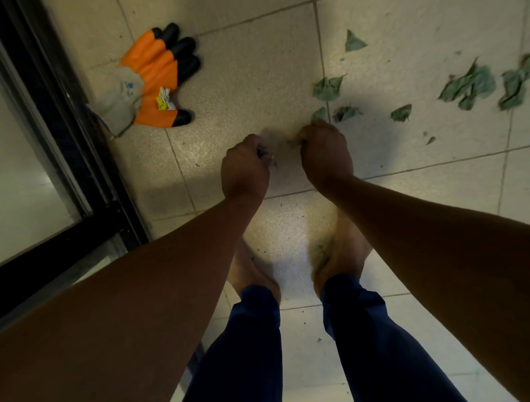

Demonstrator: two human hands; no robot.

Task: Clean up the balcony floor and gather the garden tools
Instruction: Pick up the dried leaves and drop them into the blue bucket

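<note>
Orange-and-black gloves (154,81) flat by door frame, green leaves (467,87) scattered right

A glove (156,81) lies on the floor (253,66) beside the door frame (59,117), with leaves (467,87) scattered well to its right.

Home balcony: tiled floor (253,81), sliding glass door (30,149), scattered leaves (468,87).

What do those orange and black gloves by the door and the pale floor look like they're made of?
The orange and black gloves look like knitted grey fabric at the cuff with a smooth rubbery coating, probably latex or nitrile, judging by its sheen. The pale speckled floor looks like glazed ceramic or terrazzo tile: grout lines and a glossy reflection.
</note>
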